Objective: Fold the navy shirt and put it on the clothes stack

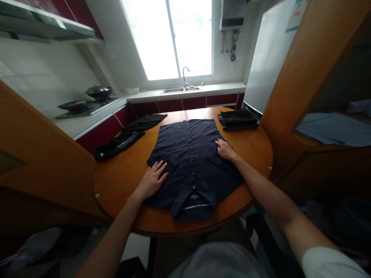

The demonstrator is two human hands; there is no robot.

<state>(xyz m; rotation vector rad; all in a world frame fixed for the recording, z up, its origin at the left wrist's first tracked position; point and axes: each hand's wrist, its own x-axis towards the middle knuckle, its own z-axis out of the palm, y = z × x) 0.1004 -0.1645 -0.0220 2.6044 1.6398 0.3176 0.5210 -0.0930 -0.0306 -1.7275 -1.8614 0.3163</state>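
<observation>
Far left, on the counter: a dark wok (98, 92) atop the stove. Nearer, on the left edge of the round wooden table (116, 185): a black garment (127, 139) with pale stripes, loosely laid and trailing toward the table's far side.

Next, the left hand (152, 179): palm down, fingers spread and flat, gripping nothing, resting on the left shoulder and sleeve area of the shirt (188, 154), heel of the hand just off the cloth on bare wood.

In the middle of the table, the shirt itself: dark navy, button-front, spread flat with the front up. Row of small buttons down the centre. Collar nearest the body, close to the near table edge, a pale label strip visible inside it. Hem pointing toward the window. Cloth mostly smooth, with faint creases and slight folds at both sides.

Then the right hand (224, 150): also open and flat, fingers extended, pressed on the shirt's right side, holding nothing.

Farther right, at the table's far edge: a neat stack of folded dark clothes (239, 119), apart from the shirt.
</observation>
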